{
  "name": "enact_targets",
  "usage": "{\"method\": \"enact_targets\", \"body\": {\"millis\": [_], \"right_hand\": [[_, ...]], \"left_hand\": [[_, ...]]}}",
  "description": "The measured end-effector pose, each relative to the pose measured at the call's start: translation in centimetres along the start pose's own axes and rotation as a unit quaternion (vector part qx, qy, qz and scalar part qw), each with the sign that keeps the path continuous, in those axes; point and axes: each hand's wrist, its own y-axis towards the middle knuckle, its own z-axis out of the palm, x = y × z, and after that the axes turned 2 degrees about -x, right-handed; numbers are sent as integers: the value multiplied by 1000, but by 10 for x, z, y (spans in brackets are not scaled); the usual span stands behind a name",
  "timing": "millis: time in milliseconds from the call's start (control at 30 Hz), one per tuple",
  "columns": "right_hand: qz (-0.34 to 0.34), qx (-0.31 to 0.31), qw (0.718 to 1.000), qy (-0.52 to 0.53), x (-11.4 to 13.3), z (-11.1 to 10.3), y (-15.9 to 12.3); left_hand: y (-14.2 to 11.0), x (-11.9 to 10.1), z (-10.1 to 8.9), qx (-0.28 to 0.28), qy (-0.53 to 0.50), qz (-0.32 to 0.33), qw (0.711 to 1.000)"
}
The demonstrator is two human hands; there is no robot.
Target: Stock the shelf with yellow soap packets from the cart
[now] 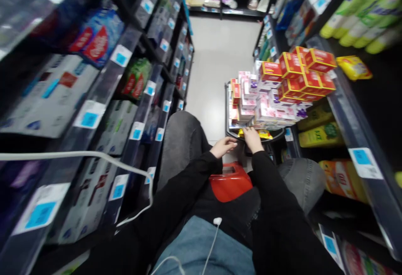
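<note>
In front of my knees stands a dark-rimmed cart (pixel 226 111) piled with small boxes. My right hand (pixel 252 140) reaches over its near rim, its fingers closed on a yellow packet (pixel 265 134) low in the cart; the fingertips are partly hidden. Just left of it, my left hand (pixel 223 146) hovers by the rim, fingers stretched out, holding nothing. Above the packet are stacked pink-and-white boxes (pixel 265 109), with red-and-yellow boxes (pixel 309 81) on top at the right.
A red plastic stool (pixel 230 185) shows between my legs. Shelves with toothpaste boxes (pixel 47 95) line the left side. On the right shelf lie another yellow packet (pixel 354 68) and yellow bottles (pixel 323 137). A white cable (pixel 103 155) crosses the left. Floor (pixel 213 57) runs ahead.
</note>
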Motion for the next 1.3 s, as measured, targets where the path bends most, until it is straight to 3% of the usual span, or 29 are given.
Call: {"method": "enact_targets", "body": {"millis": [100, 367, 567, 700, 833, 967, 1167, 1300], "right_hand": [[3, 0, 997, 71, 0, -9, 2], [61, -47, 995, 64, -2, -15, 12], [98, -98, 987, 78, 6, -19, -10], [107, -125, 983, 79, 14, -35, -25], [112, -88, 987, 76, 32, -61, -37], [91, -100, 985, 111, 46, -83, -85], [150, -225, 946, 177, 42, -91, -216], [208, -287, 919, 170, 28, -119, -286]], "left_hand": [[-2, -7, 0, -2, 21, -9, 1000], [9, -13, -2, -6, 77, -18, 997], [9, -13, 0, -17, 118, -1, 993], [12, -8, -2, -20, 123, 6, 992], [15, 1, -7, -5, 166, 31, 986], [14, 6, -12, 0, 271, 49, 961], [2, 12, -15, 1, 440, 74, 895], [-6, 15, -7, 37, 458, 111, 881]]}}
